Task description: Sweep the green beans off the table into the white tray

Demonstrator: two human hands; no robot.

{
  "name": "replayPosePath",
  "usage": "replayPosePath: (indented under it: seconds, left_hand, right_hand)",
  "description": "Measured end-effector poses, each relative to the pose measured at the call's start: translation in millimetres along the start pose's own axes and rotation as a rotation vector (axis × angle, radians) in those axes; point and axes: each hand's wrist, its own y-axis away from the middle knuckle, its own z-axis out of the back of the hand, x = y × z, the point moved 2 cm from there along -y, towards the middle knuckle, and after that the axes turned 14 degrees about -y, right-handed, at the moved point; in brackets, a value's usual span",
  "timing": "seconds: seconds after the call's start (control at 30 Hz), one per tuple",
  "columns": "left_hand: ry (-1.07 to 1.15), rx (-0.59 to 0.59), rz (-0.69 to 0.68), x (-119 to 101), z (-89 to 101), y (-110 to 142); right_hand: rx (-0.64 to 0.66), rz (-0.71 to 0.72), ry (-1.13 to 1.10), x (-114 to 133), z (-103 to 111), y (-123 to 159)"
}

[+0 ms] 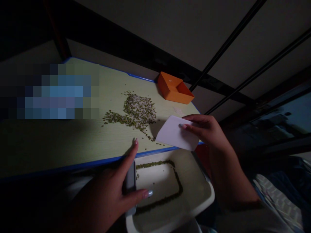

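Note:
A pile of small green beans mixed with pale grains (136,111) lies on a light wooden table with a blue edge (73,142). My right hand (209,132) pinches a white card (176,133) that stands on the tabletop just right of the pile. Below the table's front edge, my left hand (109,194) grips the left rim of a white tray (194,200), thumb inside, forefinger reaching up to the table edge. A line of green beans (170,191) runs along the tray's inner border.
An orange open box (174,88) sits at the table's far right corner. A blurred-out patch covers the table's left part. Dark bars and a pale wall rise behind. Patterned cloth shows at the lower right.

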Motion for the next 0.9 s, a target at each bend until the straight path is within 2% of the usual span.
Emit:
replayPosePath:
  seconds: [0.1,0.3,0.57,0.73,0.9]
  left_hand:
    - [0.042,0.092,0.020,1.8,-2.9,0.6]
    - [0.016,0.035,0.007,0.3,-2.7,0.1]
    - [0.019,0.048,0.018,2.0,-4.7,0.6]
    - [0.000,0.126,0.053,0.0,-4.3,-2.8]
    - [0.015,0.083,0.025,0.6,-2.1,-2.5]
  right_hand:
    - [0.003,-0.002,0.000,0.9,-1.3,-0.3]
    - [0.006,-0.004,-0.011,1.9,-5.3,-1.7]
    - [0.019,-0.012,-0.011,0.8,-5.7,-1.9]
    - [0.024,-0.007,-0.017,0.7,-7.8,-3.0]
    - [0.018,-0.017,-0.037,0.3,-10.1,-4.2]
